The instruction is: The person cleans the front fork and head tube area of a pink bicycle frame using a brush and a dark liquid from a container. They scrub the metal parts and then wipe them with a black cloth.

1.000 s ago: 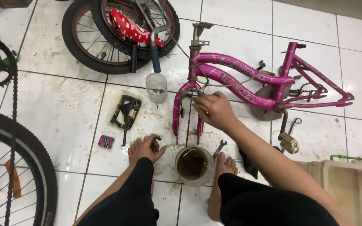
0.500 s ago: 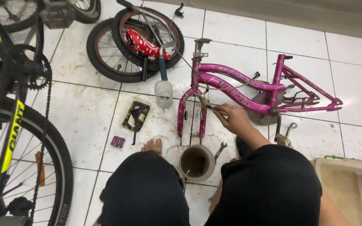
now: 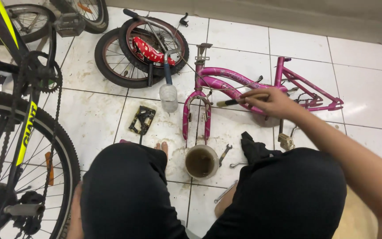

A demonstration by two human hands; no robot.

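A small pink bicycle frame lies on the white tiles, its fork pointing toward me. My right hand hovers over the frame's middle, closed on a slim tool with a tan handle and a dark, yellowish tip that points left toward the head tube. Of my left hand, only a sliver shows beside my left thigh, so its grip is hidden. My knees in black trousers fill the lower view. A round can of brown liquid stands between my feet.
Two wrenches and a black rag lie by the can, a loose pedal to its left. Stacked small wheels with a red seat and a handlebar sit behind. A large black bicycle stands at left.
My right hand has moved from the fork rightward to the frame's middle, still holding the tool. The view has risen and shifted, so my knees now cover my feet and lower arms.
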